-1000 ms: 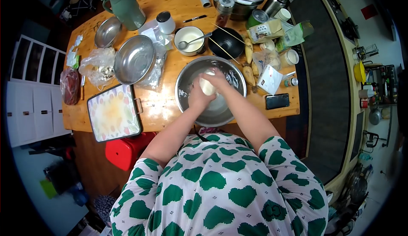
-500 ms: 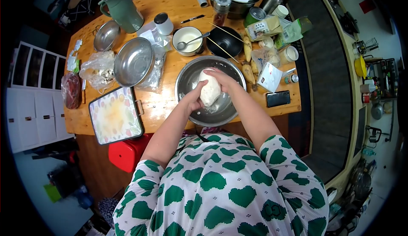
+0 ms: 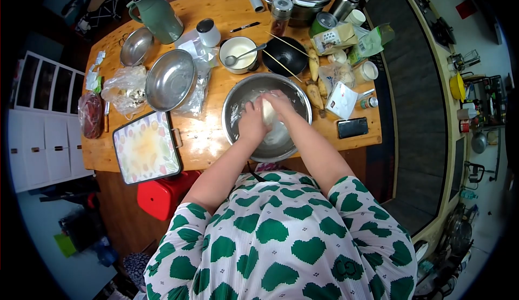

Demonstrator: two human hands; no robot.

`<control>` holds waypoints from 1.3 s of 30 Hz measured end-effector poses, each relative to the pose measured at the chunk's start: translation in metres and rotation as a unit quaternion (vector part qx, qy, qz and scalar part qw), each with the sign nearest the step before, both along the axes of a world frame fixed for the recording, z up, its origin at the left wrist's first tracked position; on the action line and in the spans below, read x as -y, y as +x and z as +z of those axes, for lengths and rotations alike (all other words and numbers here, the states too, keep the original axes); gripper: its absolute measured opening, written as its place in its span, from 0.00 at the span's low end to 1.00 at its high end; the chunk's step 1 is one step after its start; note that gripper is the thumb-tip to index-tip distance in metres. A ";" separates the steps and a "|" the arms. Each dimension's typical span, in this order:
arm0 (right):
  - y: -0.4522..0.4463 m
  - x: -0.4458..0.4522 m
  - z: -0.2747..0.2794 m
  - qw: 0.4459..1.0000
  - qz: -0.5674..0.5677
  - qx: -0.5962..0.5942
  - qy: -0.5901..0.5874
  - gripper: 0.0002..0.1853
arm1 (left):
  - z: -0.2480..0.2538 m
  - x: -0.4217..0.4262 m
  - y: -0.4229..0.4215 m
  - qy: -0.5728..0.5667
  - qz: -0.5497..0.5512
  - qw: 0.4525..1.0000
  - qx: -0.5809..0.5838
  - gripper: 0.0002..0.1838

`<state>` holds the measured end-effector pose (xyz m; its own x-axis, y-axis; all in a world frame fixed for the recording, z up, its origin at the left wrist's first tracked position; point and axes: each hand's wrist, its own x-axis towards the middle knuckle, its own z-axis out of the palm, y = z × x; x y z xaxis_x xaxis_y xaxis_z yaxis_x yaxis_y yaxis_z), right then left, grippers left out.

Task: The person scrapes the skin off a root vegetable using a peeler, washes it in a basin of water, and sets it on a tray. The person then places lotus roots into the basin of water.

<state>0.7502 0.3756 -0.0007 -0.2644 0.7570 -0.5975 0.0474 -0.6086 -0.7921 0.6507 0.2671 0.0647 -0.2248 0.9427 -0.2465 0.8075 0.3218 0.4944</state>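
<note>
A lump of white dough sits inside the large steel bowl at the table's near edge. My left hand lies against the dough's left side, its fingers curved over it. From the right, my right hand presses round the upper part of the dough. Between them the hands cover much of the lump. Bits of dough or flour cling to the bowl's inner wall.
Beyond the bowl stand a white bowl with a spoon and a black bowl with chopsticks across it. Bananas and a phone lie right. A steel basin and patterned tray are left.
Half a second ago the dough showed long and upright between my hands. Now my left hand has moved up over its left side, and less dough is visible.
</note>
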 end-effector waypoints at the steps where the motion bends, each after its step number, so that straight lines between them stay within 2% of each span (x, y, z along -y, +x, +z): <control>1: 0.001 -0.002 -0.012 1.000 -0.016 -0.025 0.000 0.32 | 0.000 0.000 -0.002 0.022 -0.017 0.999 -0.023 0.59; 3: 0.004 -0.006 -0.019 0.998 -0.035 -0.052 -0.012 0.28 | -0.001 0.001 -0.006 0.086 -0.031 0.995 -0.038 0.56; 7: 0.010 -0.010 -0.003 0.994 -0.067 -0.072 -0.047 0.22 | -0.009 -0.003 -0.021 0.090 0.038 0.988 0.119 0.53; 10: 0.014 -0.016 -0.005 0.989 -0.079 -0.106 -0.062 0.19 | -0.028 -0.008 -0.027 0.073 0.125 0.948 0.283 0.52; 11: 0.016 -0.018 -0.008 0.987 -0.079 -0.119 -0.067 0.19 | -0.033 -0.006 -0.027 0.043 0.156 0.945 0.285 0.48; 12: 0.016 -0.019 -0.004 0.988 -0.079 -0.112 -0.067 0.18 | -0.028 -0.008 -0.027 0.006 0.201 0.902 0.381 0.46; 14: 0.016 -0.020 0.002 0.990 -0.079 -0.097 -0.068 0.16 | -0.019 -0.011 -0.024 -0.070 0.281 0.778 0.557 0.42; 15: 0.018 -0.020 0.003 0.990 -0.070 -0.105 -0.070 0.17 | -0.018 -0.011 -0.023 -0.087 0.272 0.782 0.554 0.38; 16: 0.019 -0.021 0.003 0.989 -0.061 -0.113 -0.071 0.17 | -0.020 -0.011 -0.024 -0.104 0.283 0.757 0.579 0.37; 19: 0.019 -0.019 0.004 0.990 -0.051 -0.117 -0.054 0.16 | -0.035 -0.019 -0.031 -0.174 0.292 0.682 0.647 0.42; 22: 0.021 -0.017 0.011 0.991 -0.044 -0.123 -0.041 0.15 | -0.041 -0.021 -0.035 -0.234 0.369 0.556 0.707 0.40; 23: 0.021 -0.016 0.014 0.990 -0.042 -0.128 -0.039 0.14 | -0.048 -0.021 -0.039 -0.243 0.345 0.537 0.730 0.40; 26: 0.021 -0.018 0.004 0.992 -0.040 -0.117 -0.028 0.15 | -0.044 -0.020 -0.028 -0.176 0.356 0.620 0.677 0.38; 29: 0.024 -0.023 -0.009 0.986 -0.048 -0.143 -0.069 0.18 | -0.038 -0.016 -0.017 -0.042 0.312 0.782 0.538 0.35; 30: 0.023 -0.021 -0.003 0.986 -0.056 -0.143 -0.069 0.19 | -0.038 -0.015 -0.015 0.013 0.270 0.866 0.422 0.34; 31: 0.023 -0.019 0.002 0.985 -0.065 -0.142 -0.070 0.19 | -0.037 -0.014 -0.014 0.067 0.221 0.927 0.295 0.33; 32: 0.023 -0.018 0.007 0.985 -0.073 -0.142 -0.070 0.20 | -0.037 -0.012 -0.013 0.120 0.166 0.966 0.160 0.32; 36: 0.022 -0.024 -0.003 0.990 -0.048 -0.114 -0.069 0.22 | -0.010 -0.001 -0.017 0.150 0.018 0.980 0.128 0.41; 37: 0.021 -0.026 -0.009 0.991 -0.036 -0.114 -0.067 0.22 | -0.011 0.000 -0.018 0.122 -0.003 0.985 0.123 0.48; 39: 0.021 -0.026 -0.011 0.991 -0.026 -0.110 -0.071 0.23 | -0.010 -0.001 -0.020 0.138 -0.057 0.985 0.085 0.50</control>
<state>0.7713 0.4020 -0.0116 -0.3632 0.6858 -0.6307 -0.1507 -0.7113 -0.6866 0.6303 0.2679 0.0552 -0.0921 0.9957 -0.0019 0.7289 0.0687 0.6812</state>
